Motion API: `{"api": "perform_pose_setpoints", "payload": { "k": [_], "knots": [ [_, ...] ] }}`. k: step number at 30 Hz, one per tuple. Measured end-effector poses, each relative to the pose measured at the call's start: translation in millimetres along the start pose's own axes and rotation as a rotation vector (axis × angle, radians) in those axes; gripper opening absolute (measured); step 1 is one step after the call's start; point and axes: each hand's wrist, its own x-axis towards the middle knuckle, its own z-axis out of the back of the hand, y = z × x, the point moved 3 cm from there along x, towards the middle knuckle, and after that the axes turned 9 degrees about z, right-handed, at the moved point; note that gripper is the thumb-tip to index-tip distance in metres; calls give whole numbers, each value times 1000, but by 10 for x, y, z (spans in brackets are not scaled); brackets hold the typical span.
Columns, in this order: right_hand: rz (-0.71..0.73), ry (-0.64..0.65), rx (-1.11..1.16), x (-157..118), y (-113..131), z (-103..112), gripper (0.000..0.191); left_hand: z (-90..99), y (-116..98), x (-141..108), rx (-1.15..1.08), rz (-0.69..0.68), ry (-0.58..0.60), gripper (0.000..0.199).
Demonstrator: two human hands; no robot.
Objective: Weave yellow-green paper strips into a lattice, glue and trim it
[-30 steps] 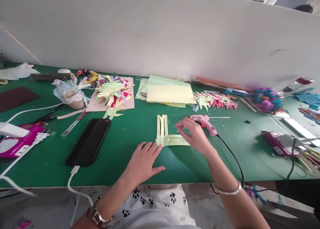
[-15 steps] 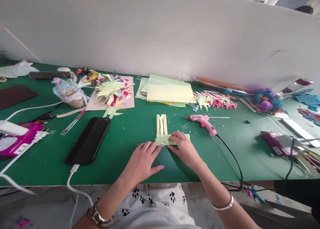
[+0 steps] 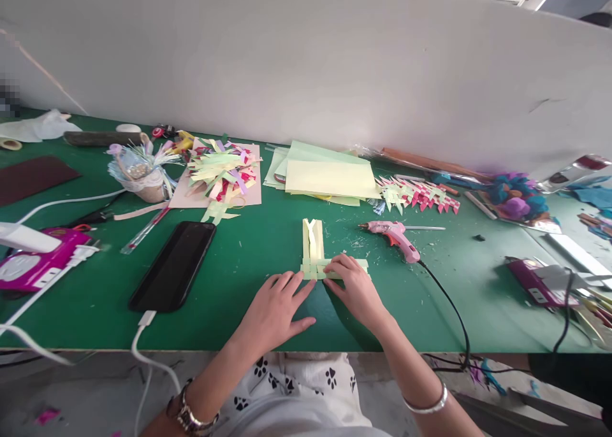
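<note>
Pale yellow and light green paper strips (image 3: 313, 243) lie interlaced in an L shape on the green table (image 3: 258, 246). The yellow strips point away from me and the green ones run to the right. My left hand (image 3: 277, 306) rests at the near left of the woven corner, fingers spread, with a fingertip at its edge. My right hand (image 3: 356, 293) is over the green strips, its fingertips pressing on them near the corner. Its palm hides part of the strips.
A pink glue gun (image 3: 394, 236) with a black cord lies to the right. A black phone (image 3: 173, 266) is on the left. Behind are paper sheets (image 3: 329, 177), a pile of strips (image 3: 224, 169) and a zigzag woven band (image 3: 421, 195).
The view has shifted slightly, so the table items appear a little further right. The yellow strips sit closer together. Both hands keep nearly the same pose.
</note>
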Motion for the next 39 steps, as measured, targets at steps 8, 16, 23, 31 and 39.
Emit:
{"api": "perform_pose_setpoints", "payload": {
  "k": [8,16,23,31,39],
  "knots": [
    [11,28,-35,11,-6,2,6,-8,-22,-3,27,22,21,57],
    [29,36,-52,22,23,21,14,-39,-14,-10,-11,32,-13,59],
    [-34,0,-56,30,-12,-28,13,-5,-4,-14,-14,34,-14,54],
    [-35,32,-147,34,-17,-46,24,1,-113,26,-107,13,-43,48],
    [-30,31,-152,35,19,-47,24,-28,-130,29,-161,37,-27,46]
  ]
}}
